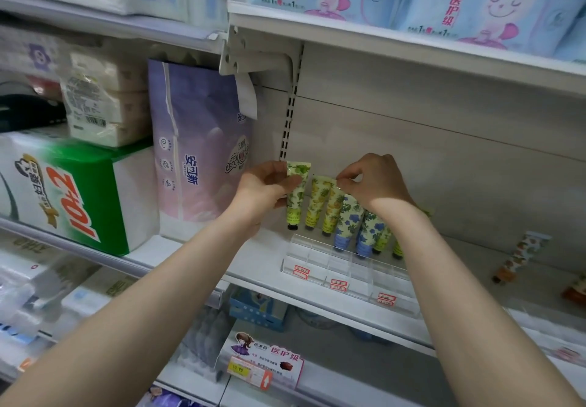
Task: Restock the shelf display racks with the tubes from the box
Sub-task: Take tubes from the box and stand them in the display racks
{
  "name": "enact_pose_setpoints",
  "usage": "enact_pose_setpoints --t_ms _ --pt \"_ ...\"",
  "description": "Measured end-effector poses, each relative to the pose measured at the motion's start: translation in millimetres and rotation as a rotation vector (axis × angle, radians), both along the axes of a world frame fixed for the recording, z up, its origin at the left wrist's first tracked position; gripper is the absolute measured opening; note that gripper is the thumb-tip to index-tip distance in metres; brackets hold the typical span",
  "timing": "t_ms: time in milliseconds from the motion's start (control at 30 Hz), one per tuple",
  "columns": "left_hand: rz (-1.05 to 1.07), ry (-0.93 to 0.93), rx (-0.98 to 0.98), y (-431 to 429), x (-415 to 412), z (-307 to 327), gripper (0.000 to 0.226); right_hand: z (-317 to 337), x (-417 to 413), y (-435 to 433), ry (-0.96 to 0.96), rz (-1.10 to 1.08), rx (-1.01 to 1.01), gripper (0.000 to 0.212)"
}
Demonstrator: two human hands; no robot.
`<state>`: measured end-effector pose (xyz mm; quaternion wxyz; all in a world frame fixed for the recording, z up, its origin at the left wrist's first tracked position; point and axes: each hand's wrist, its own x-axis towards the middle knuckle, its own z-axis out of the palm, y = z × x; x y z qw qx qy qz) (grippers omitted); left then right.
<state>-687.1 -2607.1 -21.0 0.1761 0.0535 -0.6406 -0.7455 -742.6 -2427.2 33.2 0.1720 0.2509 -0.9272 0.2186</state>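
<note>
Above the clear rack (345,267), left hand (269,189) grips a green tube (297,191); right hand (374,181) pinches a yellow tube (331,207)

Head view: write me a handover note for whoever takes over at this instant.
Left hand: grips a green-leaf tube, cap down, above the left end of the clear rack.
Right hand: pinches the top of a yellow tube beside it.
Done: blue tubes stand in the back row.
To do: seat the held tubes, fill the front slots, pick up the loose tube lying on the shelf to the right. Box not in view.
</note>
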Motion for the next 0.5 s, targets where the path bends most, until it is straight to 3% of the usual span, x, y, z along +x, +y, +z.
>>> enact_pose_setpoints --t_ms 200,333,500 --pt "-0.027 0.01 -0.015 7 5 4 0.022 0 0 5 0.002 -0.022 -0.049 0.018" --pt "-0.065 0.023 -0.024 15 8 10 0.016 5 7 7 -0.012 0.049 -0.243 0.016" --pt "-0.102 0.038 -0.092 27 11 15 0.018 14 27 12 -0.19 0.142 -0.434 0.015"
